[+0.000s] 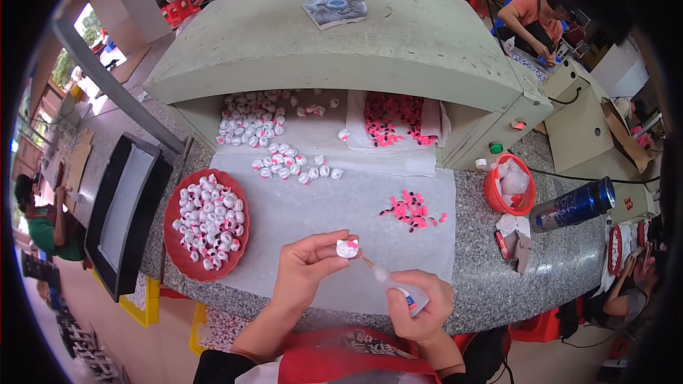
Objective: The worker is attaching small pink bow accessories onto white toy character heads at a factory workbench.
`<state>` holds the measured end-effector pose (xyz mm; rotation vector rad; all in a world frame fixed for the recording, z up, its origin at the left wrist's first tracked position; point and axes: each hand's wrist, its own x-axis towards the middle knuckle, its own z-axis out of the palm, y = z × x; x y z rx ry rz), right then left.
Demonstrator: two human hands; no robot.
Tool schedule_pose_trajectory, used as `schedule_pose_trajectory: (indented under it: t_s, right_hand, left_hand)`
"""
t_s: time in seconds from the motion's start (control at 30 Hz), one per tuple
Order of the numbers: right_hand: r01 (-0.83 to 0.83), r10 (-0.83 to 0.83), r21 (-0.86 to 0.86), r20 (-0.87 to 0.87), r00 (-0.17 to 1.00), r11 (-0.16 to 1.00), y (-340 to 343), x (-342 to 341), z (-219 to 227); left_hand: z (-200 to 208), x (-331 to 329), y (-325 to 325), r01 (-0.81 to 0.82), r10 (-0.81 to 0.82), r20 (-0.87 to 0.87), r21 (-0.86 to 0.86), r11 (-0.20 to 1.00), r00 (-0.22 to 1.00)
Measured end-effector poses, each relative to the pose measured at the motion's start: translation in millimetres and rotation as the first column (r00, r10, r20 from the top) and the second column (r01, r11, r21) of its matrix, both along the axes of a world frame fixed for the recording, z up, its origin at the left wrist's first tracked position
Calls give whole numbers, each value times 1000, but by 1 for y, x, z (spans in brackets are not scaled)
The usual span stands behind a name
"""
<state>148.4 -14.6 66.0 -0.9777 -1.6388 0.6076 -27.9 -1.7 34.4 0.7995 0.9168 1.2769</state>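
Observation:
My left hand [309,263] pinches a small white piece with pink marks [347,248] between thumb and fingertips, above the white paper sheet [284,206]. In my right hand [425,304] is a white squeeze bottle [403,293], tilted so its thin nozzle points at the piece; whether the tip touches it I cannot tell. To the left stands a red scalloped plate [173,231] heaped with similar white pieces [208,217]. Ahead on the paper lie more white pieces [288,163] and a scatter of small pink and black parts [413,210].
A grey-green metal hood [334,57] covers the back of the bench, with white pieces and a pile of pink parts [398,117] beneath. At right are a red basket [491,188] and a blue bottle [573,205]. A black tray [96,242] stands at left. Other people work nearby.

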Motion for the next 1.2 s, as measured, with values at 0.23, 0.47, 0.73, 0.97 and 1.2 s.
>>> schedule_pose_trajectory:
  t_s: [0.23, 0.47, 0.73, 0.97, 1.2]
  right_hand:
    - [-34, 34, -30, 23, 999, 999, -3, 4, 2]
    - [-3, -19, -223, -96, 995, 975, 1, -4, -1]
    - [-59, -145, -610, -279, 949, 790, 89, 27, -105]
    - [146, 136, -314, 720, 680, 938, 129, 9, -99]
    - [25, 189, -235, 840, 509, 972, 119, 15, -108]
  left_hand:
    - [-1, 0, 0, -4, 4, -1, -4, 1000, 1000]
    - [-3, -1, 1, -3, 3, -2, -18, 1000, 1000]
    - [-17, -6, 1, -40, 40, -5, -41, 998, 999]
    - [-23, -16, -9, -57, 57, -5, -53, 997, 998]
    - [-18, -10, -12, -53, 51, -29, -71, 996, 998]
